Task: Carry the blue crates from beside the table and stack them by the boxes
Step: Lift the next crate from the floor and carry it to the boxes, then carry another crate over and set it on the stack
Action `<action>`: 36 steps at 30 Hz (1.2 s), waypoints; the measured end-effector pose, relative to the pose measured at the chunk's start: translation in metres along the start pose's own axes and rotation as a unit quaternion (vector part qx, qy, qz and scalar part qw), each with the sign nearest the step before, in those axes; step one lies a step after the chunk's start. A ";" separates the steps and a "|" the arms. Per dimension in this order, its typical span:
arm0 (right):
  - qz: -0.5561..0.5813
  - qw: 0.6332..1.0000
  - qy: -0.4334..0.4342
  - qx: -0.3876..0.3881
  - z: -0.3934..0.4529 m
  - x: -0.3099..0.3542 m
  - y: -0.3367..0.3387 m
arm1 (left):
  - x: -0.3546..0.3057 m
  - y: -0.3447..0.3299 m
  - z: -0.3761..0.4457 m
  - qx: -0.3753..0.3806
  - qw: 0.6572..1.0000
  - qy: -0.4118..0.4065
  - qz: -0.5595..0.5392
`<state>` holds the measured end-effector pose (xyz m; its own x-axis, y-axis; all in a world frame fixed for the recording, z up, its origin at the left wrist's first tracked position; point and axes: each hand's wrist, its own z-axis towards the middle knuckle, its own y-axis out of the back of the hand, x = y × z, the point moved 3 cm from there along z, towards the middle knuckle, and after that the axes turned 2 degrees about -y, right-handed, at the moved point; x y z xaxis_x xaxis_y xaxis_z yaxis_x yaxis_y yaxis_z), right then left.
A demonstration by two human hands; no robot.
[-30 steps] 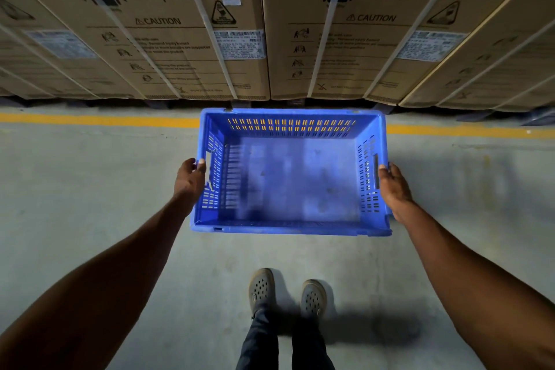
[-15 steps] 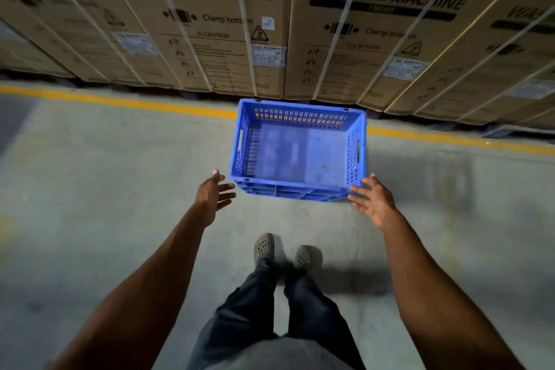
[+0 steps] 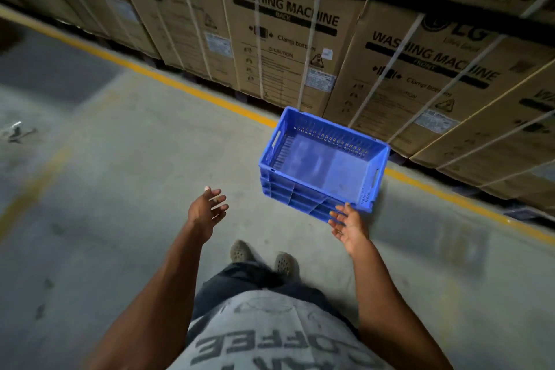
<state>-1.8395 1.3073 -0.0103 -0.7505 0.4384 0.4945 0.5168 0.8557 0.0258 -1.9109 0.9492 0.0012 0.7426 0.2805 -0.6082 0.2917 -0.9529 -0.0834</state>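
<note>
The blue crate [image 3: 322, 164] sits on the concrete floor [image 3: 120, 189], upright and open side up, just beside the yellow line [image 3: 192, 90] painted along the floor and close in front of the row of cardboard boxes [image 3: 288, 36] printed "WASHING MACHINE"; white straps [image 3: 256, 27] run down the faces of the boxes; the far wall of the crate is slotted, and a handle slot shows in each short end.

Neither hand holds anything; the left hand [image 3: 207, 208] hangs in the air to the left of the crate and apart from it, palm turned inward, fingers spread and loosely bent; the right hand [image 3: 348, 224] is at the near right corner of the crate, fingers spread and relaxed, and the blur there makes it hard to say whether the fingertips touch the crate's wall or only overlap it in the view.

Below the hands, two perforated clogs [image 3: 264, 258] stand side by side on the floor; dark trousers [image 3: 255, 276] and a grey shirt [image 3: 270, 336] with large printed letters fill the bottom of the view.
</note>
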 end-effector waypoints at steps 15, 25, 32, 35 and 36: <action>-0.405 0.890 0.069 0.199 -0.099 -0.126 -0.258 | 0.155 0.309 -0.147 -0.246 0.908 -0.053 -0.336; -0.553 0.763 0.134 0.307 -0.234 -0.377 -0.440 | 0.305 0.540 -0.302 -0.456 0.764 -0.073 -0.451; -0.650 0.645 0.107 0.387 -0.325 -0.540 -0.529 | 0.406 0.610 -0.392 -0.549 0.573 -0.091 -0.602; -0.705 0.567 0.091 0.417 -0.361 -0.614 -0.565 | 0.440 0.630 -0.405 -0.553 0.519 -0.091 -0.645; -0.720 0.539 0.089 0.428 -0.374 -0.639 -0.577 | 0.449 0.639 -0.410 -0.559 0.500 -0.088 -0.656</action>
<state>-1.5036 0.4305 -0.0164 -0.0298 -0.8176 0.5750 -0.9851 0.1215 0.1217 -1.1440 0.5138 -0.0018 -0.5649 0.4709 -0.6776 0.6857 0.7247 -0.0681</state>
